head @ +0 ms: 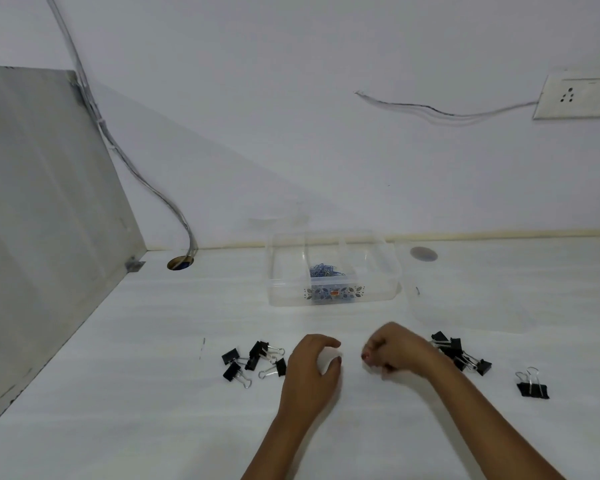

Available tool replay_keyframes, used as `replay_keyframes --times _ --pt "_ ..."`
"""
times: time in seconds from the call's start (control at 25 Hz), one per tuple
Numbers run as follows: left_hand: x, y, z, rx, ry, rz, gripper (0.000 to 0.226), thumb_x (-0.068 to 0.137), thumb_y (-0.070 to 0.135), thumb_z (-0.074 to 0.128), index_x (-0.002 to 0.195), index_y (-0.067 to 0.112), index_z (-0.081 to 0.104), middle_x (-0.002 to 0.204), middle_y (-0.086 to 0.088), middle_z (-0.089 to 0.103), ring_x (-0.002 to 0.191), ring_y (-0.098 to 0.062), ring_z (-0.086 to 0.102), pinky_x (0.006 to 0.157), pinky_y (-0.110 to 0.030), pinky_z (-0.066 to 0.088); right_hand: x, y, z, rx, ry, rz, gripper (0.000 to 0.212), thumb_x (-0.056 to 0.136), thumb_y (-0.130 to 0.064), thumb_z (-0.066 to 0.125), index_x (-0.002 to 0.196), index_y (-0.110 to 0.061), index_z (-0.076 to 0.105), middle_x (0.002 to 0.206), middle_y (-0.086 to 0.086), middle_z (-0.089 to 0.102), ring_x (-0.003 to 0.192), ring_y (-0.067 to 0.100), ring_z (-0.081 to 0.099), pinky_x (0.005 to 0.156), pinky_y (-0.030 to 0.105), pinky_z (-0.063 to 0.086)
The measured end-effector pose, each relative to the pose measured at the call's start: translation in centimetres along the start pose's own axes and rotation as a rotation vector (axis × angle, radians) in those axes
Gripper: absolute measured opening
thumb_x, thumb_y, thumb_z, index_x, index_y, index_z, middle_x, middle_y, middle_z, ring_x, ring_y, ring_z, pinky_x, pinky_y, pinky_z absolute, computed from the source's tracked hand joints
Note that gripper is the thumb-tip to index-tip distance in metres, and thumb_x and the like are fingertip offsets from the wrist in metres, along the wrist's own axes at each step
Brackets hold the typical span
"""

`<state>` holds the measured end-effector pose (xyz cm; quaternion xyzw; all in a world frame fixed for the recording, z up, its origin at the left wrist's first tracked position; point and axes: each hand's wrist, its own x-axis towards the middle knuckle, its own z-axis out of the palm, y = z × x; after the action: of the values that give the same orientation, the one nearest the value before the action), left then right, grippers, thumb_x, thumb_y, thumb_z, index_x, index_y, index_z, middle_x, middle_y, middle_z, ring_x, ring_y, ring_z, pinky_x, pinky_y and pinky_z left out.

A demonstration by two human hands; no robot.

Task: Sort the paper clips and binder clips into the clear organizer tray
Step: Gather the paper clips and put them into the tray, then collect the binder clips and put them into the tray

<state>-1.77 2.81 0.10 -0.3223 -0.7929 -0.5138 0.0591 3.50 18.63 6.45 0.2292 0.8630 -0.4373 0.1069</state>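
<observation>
The clear organizer tray (pixel 281 271) stands at the back of the white desk, with a heap of blue paper clips (pixel 323 270) in its middle compartment. Black binder clips lie in a left group (pixel 253 361), a right group (pixel 462 355) and one alone (pixel 532 389). My left hand (pixel 310 370) rests on the desk just right of the left group, fingers and thumb curved apart and empty. My right hand (pixel 397 351) is blurred, just left of the right group and covering part of it. Its fingers are curled in and I see nothing in them.
A clear lid (pixel 465 296) lies flat to the right of the tray. A grey partition (pixel 49 220) walls off the left side. Cables run down the wall into a desk hole (pixel 180 263). A socket plate (pixel 579 95) is on the wall at upper right.
</observation>
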Motion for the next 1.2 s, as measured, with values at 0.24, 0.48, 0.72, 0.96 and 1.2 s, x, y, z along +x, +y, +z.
replay_keyframes --times 0.24,0.48,0.72,0.96,1.2 --pt "1.8 -2.1 1.4 0.253 -0.119 0.083 0.027 0.078 0.024 0.048 0.095 0.011 0.065 0.103 -0.005 0.068 0.098 -0.016 0.061 0.085 -0.025 0.050 8.4 -8.5 -2.6 0.361 0.303 -0.232 0.008 0.083 0.002 0.060 0.088 0.007 0.065 0.073 0.010 0.061 0.056 0.014 0.055 0.054 0.020 0.049" --pt "1.6 -2.4 2.1 0.433 -0.078 0.165 0.018 0.077 0.021 0.054 0.091 0.014 0.063 0.103 -0.003 0.070 0.103 -0.021 0.064 0.087 -0.030 0.052 15.3 -9.4 -1.2 -0.201 0.424 -0.273 0.017 0.084 -0.005 0.059 0.097 0.004 0.065 0.111 0.018 0.064 0.097 0.030 0.060 0.081 0.032 0.048" --pt "1.8 -2.2 2.1 0.438 -0.072 0.158 0.027 0.076 0.025 0.043 0.086 0.012 0.064 0.096 -0.004 0.071 0.096 -0.020 0.064 0.083 -0.028 0.054 11.2 -6.6 -0.2 -0.350 0.550 -0.414 0.038 0.093 -0.024 0.045 0.060 -0.008 0.054 0.062 0.013 0.060 0.066 0.031 0.057 0.054 0.031 0.036" --pt "0.9 -1.9 1.6 0.334 -0.067 0.206 0.013 0.075 0.005 0.054 0.079 0.006 0.066 0.082 -0.008 0.072 0.078 -0.023 0.064 0.070 -0.034 0.054 4.8 -2.2 0.8 -0.321 0.479 -0.623 0.033 0.093 -0.022 0.047 0.121 -0.006 0.054 0.125 0.010 0.059 0.118 0.024 0.052 0.112 0.036 0.017" --pt "-1.3 -1.1 1.7 0.181 0.076 0.141 0.022 0.077 0.014 0.058 0.097 0.014 0.064 0.100 -0.001 0.071 0.092 -0.008 0.057 0.082 -0.011 0.036 -1.9 6.6 -3.0 -0.254 0.973 -0.224 0.024 0.077 -0.010 0.067 0.101 -0.005 0.065 0.106 0.018 0.066 0.098 0.038 0.059 0.085 0.045 0.046"
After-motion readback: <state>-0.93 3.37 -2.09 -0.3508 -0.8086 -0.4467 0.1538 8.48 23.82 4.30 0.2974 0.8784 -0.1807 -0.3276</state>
